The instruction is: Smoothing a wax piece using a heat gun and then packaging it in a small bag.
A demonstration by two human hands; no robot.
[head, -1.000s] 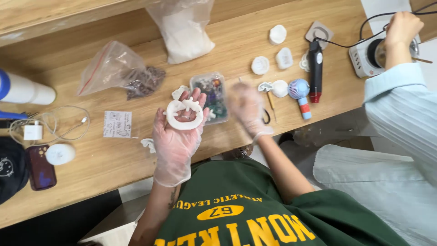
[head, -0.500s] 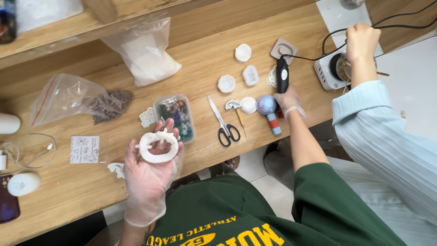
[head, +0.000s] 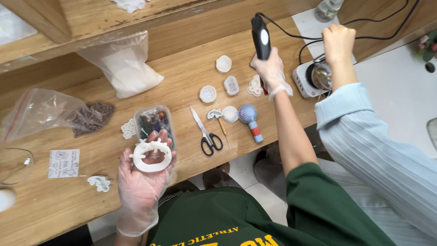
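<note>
- The gloved left hand (head: 142, 182) lies palm up with its fingers loosely curled, cradling a white ring-shaped plaster casting with a scalloped edge (head: 152, 156); the casting rests flat on the palm rather than being pinched, just off the near edge of the wooden table (head: 182, 68).
- The gloved right hand (head: 272, 72) is closed firmly around a black corded handheld tool (head: 261, 37), held upright above the far right part of the table, well apart from the casting.
- To bring the two together cleanly, I would judge it best to keep the palm level so the ring cannot slide, and to lower the tool slowly with its cable trailing clear of the small pieces below.
- Just beyond the left fingertips sits a clear plastic box of dark dried flowers and beads (head: 154, 124), with a small white moulded piece (head: 129, 129) to its left.
- To the right lie black-handled scissors (head: 207, 134), a thin wooden-handled pick (head: 222, 129) and a small blue handheld fan (head: 250, 117).
- Farther off, several white round moulds (head: 223, 64) are scattered near the tool.
- A clear bag of white powder (head: 123, 68) and a clear bag of dark bits (head: 54, 114) lie at the far left.
- Another person's hand (head: 337, 43), in a pale blue sleeve, reaches to a small white hotplate (head: 309, 79) at the far right.
</note>
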